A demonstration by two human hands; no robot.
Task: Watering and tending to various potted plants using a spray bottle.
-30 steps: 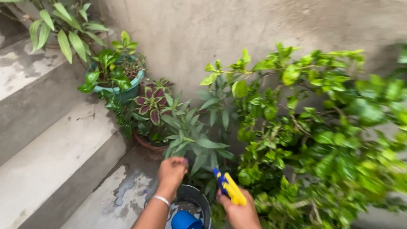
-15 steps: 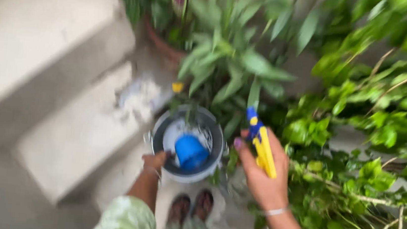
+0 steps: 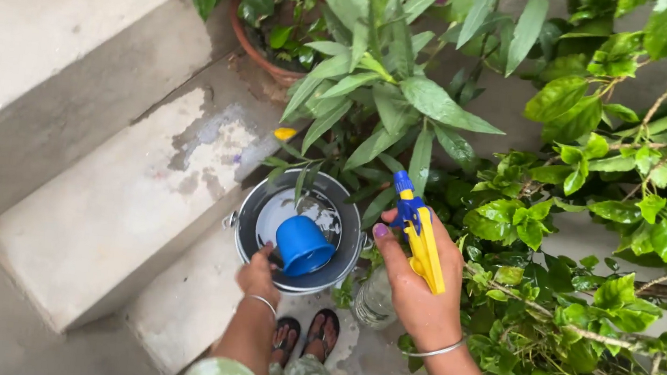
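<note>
Since half a second ago, both hands have drifted only slightly while the blur has cleared, and the bucket sits a little lower in the head view. From the head camera, the left hand (image 3: 258, 274) grips the near rim of the metal bucket (image 3: 247, 218), fingers curled over the edge at about 7 o'clock of the pail. Inside it, a blue cup (image 3: 303, 245) lies tilted on the water. At 3 o'clock of the bucket, the right hand (image 3: 415, 291) is closed around a yellow and blue spray bottle (image 3: 420, 237), its nozzle pointing to 11 o'clock towards the leafy plant (image 3: 395, 96). A terracotta pot (image 3: 259, 48) stands at 12 o'clock on the concrete step (image 3: 103, 206); sandals (image 3: 304, 336) show below.
</note>
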